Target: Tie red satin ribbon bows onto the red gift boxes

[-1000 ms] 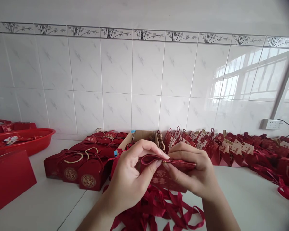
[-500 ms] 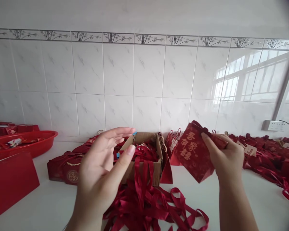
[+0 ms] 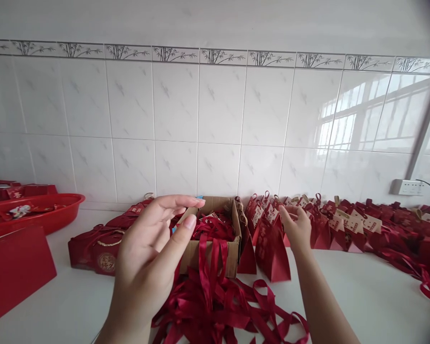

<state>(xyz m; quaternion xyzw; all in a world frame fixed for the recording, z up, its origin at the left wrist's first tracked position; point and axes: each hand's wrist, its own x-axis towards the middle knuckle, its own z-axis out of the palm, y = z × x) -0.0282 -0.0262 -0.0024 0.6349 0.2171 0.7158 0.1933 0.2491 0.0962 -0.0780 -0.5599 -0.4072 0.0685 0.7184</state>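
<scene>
My left hand (image 3: 152,253) is raised at centre left, palm facing right, thumb and fingers apart with nothing between them. A red gift box (image 3: 272,253) stands upright on the white table, just right of the cardboard box (image 3: 231,255). My right hand (image 3: 296,228) is at the upper right side of that gift box, its thumb and fingers parted and nothing visible held. Red ribbons (image 3: 218,310) hang over the front of the cardboard box and pile up on the table.
Rows of red gift boxes (image 3: 320,231) with cream tags line the wall on the right. Flat red boxes (image 3: 89,248) lie left of centre. A red basin (image 3: 62,217) holding wrapped sweets and a large red box (image 3: 17,277) are at far left.
The red gift box has moved down and left from mid-air onto the table. My right hand has let go of it and moved left. My left hand has barely moved.
</scene>
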